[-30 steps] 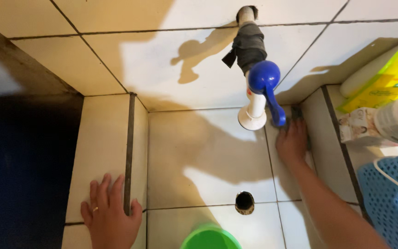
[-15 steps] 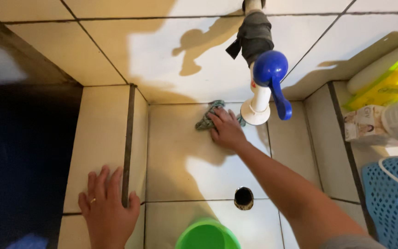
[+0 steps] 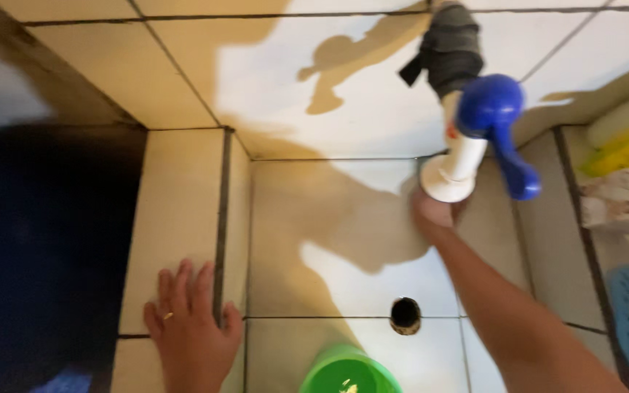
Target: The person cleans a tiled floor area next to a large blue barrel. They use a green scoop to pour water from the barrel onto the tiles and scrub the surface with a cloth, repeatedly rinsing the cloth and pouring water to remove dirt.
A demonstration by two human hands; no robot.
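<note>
Under the blue tap, right hand pressed the tiled floor, its grip unclear; left hand lay flat, open, on the ledge; wiping appeared unfinished.

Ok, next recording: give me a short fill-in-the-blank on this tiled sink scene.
1. The left hand lies flat on the tiled ____.
2. The right hand is just below the white plastic tap with the ____ handle.
3. The round drain hole is beside a ____ plastic cup.

Missing: ledge; blue; green
</note>
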